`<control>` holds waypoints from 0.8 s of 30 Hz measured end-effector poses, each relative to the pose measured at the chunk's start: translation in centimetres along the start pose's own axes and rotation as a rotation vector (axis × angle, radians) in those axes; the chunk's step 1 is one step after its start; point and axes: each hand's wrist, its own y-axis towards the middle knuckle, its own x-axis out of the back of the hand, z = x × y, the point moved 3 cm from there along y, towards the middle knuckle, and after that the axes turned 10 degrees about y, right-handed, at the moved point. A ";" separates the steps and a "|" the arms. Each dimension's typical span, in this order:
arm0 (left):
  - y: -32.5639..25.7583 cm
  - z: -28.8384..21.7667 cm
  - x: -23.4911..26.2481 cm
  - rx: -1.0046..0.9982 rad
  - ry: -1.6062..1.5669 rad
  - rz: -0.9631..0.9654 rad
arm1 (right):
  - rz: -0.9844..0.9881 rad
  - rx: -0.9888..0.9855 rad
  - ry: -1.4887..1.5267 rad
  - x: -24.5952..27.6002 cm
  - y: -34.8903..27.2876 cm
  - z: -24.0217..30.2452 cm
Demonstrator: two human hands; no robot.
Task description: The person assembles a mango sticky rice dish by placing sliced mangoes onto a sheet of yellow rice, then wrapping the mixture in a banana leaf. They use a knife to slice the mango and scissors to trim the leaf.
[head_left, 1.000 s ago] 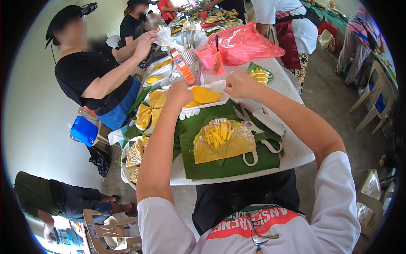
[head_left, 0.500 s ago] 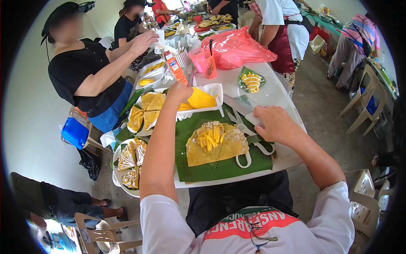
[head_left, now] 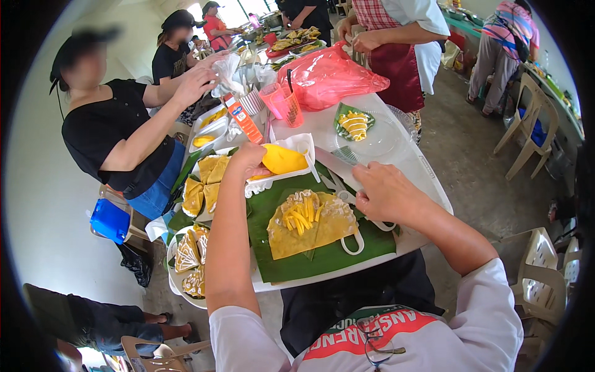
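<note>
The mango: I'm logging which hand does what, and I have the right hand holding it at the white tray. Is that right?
Wrong hand: the head view shows the left hand holding the mango at the white tray.

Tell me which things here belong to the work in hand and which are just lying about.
Seemingly part of the work:
- mango
- foam tray
- knife
- crepe
- yellow strips
- leaf

Probably just lying about:
- scissors
- pink bag
- blue jug
</note>
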 end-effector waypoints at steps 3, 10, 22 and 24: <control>0.1 -0.2 -0.4 -0.002 -0.012 0.020 | 0.007 -0.006 0.006 -0.6 0.2 0.1; -1.1 -1.6 0.2 -0.041 0.061 -0.124 | -0.128 0.098 -0.116 1.9 -1.0 1.9; -2.3 -2.8 2.2 -0.083 -0.531 -0.163 | -0.379 -0.076 0.269 6.1 -6.8 -2.5; -3.3 -3.1 1.3 -0.120 -0.784 -0.065 | -0.406 -0.126 0.334 5.2 -6.2 -5.2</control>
